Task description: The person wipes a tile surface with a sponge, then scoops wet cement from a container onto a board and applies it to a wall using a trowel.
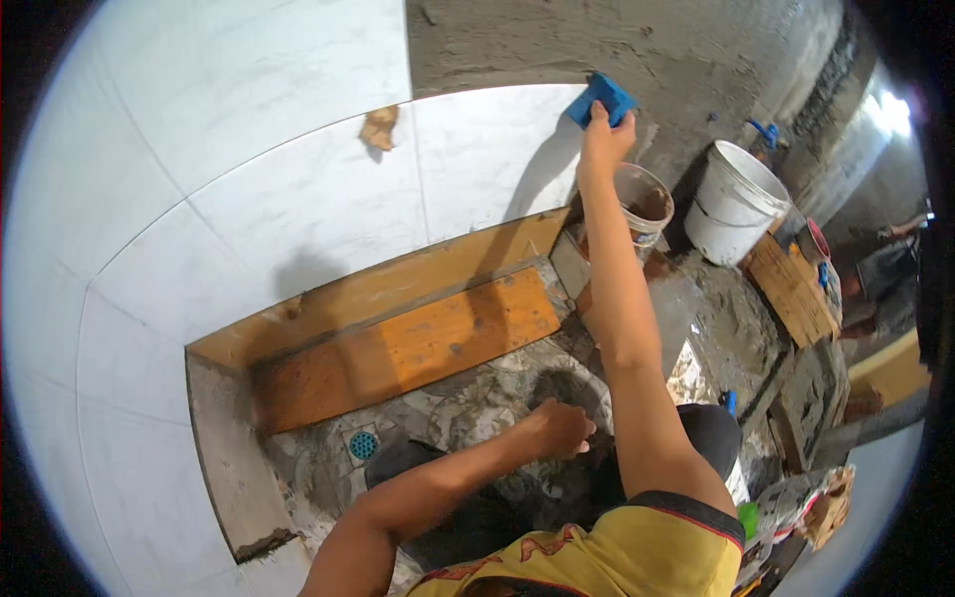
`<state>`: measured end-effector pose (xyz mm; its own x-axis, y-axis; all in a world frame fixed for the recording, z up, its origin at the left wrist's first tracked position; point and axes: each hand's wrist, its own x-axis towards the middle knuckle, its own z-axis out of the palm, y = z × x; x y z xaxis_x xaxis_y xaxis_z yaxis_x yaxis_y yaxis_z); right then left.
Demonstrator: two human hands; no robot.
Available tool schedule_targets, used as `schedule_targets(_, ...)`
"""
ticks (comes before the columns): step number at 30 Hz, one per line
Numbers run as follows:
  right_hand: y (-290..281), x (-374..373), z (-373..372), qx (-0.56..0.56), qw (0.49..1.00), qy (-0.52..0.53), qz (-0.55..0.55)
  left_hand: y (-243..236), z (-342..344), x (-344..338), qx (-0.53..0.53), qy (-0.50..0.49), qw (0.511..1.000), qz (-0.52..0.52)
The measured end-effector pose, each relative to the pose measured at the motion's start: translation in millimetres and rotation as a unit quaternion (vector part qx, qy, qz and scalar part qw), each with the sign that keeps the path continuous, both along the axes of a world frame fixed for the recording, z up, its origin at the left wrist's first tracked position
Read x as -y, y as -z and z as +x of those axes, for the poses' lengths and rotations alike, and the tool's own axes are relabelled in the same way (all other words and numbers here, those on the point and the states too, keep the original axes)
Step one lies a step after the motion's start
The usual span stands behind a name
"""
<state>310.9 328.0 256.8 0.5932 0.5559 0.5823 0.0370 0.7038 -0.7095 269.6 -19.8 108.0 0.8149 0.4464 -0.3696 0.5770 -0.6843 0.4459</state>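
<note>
My right hand (607, 134) is stretched forward, its fingers closed on a blue sponge (603, 99). The sponge rests at the upper right corner of a white marbled wall tile (502, 149), where the tile borders the grey mortar wall (537, 45). Over the floor, in front of my body, my left hand (559, 430) is curled into a loose fist, and nothing shows in it. A crumpled brown scrap (379, 128) sticks out at the top edge of the tile row.
An orange-brown plank (418, 343) lies along the wall's base. Left of my knees is a round blue-green drain (363, 445). To the right stand a white bucket (731, 214), a smaller mortar-stained bucket (645, 199), a wet mortar heap (736, 318) and a wooden board (791, 289).
</note>
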Motion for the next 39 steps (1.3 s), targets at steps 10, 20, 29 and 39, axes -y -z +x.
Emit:
schedule_targets(10, 7, 86, -118, 0.133, 0.982, -0.113, 0.071, 23, 1, 5, 0.077, -0.044, 0.993, 0.079)
schedule_targets(20, 98, 117, -125, 0.501, 0.836, -0.16, 0.154, 12, 8, 5, 0.015, -0.009, 0.999, 0.035)
schedule_targets(29, 134, 147, -25, 0.434, 0.89, -0.134, -0.037, 25, -1, 17, 0.171, -0.043, 0.984, 0.028)
schedule_targets(39, -22, 25, 74, 0.459, 0.87, 0.129, 0.122, 4, -5, 7, 0.071, 0.001, 0.997, 0.013)
